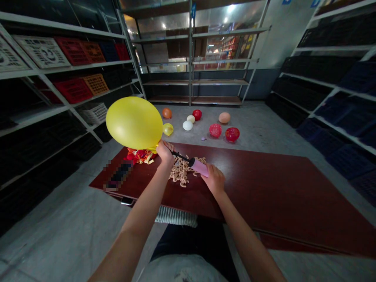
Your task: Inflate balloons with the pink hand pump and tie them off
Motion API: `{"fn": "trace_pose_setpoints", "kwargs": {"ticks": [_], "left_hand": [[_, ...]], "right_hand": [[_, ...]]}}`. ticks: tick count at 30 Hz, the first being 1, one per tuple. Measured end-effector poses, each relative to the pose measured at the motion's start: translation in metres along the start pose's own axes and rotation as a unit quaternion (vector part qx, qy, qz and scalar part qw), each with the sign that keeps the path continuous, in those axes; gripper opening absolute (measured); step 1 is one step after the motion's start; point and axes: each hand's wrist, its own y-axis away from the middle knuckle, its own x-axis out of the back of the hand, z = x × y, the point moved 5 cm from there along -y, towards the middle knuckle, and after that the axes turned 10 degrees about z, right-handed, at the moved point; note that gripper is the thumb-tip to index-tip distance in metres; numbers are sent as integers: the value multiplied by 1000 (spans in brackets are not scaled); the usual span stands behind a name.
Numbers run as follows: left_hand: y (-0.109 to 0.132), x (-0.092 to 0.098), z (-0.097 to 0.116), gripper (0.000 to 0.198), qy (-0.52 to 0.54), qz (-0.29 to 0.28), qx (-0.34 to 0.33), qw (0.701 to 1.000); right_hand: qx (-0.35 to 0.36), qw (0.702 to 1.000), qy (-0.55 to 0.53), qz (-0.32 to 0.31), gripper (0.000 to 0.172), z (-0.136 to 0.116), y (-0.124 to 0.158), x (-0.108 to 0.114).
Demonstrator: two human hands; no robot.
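A large inflated yellow balloon (134,123) hangs to the left, its neck pinched in my left hand (165,151) at the black nozzle end of a pump. My right hand (215,180) is wrapped round the pink barrel of the hand pump (200,167). Under the pump lies a pile of small beige curved pieces (179,175) on the dark red table (264,180). Left of that, partly beneath the yellow balloon, sits a heap of uninflated red, orange and cream balloons (141,156).
A pixelated dark flat object (120,175) lies at the table's left end. On the floor beyond are several inflated balloons, among them a white one (188,125) and a red one (232,134). Shelves with crates (73,89) stand left; more shelving (190,82) stands ahead and right.
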Motion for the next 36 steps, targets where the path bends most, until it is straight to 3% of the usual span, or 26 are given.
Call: {"fn": "trace_pose_setpoints", "kwargs": {"ticks": [3, 6, 11, 20, 25, 32, 36], "left_hand": [[20, -2, -31, 42, 7, 10, -54, 998], [34, -6, -59, 47, -3, 2, -56, 998], [35, -2, -66, 47, -12, 3, -56, 998], [31, 35, -36, 50, -2, 52, -44, 998], [24, 52, -11, 46, 47, 50, -43, 997], [10, 78, 45, 44, 76, 41, -86, 993], [14, 87, 85, 47, 62, 56, -126, 988]], "right_hand": [[-5, 1000, 4, -4, 37, 4, 0, -4], [-25, 1000, 8, -6, 39, 9, 2, -3], [-26, 999, 17, -9, 36, 9, 3, 0], [57, 996, 35, -63, 40, -5, 1, -10], [97, 993, 47, -57, 39, -11, 2, -12], [141, 989, 38, 14, 35, -16, 2, -5], [149, 988, 34, 21, 37, -19, 4, -2]]}}
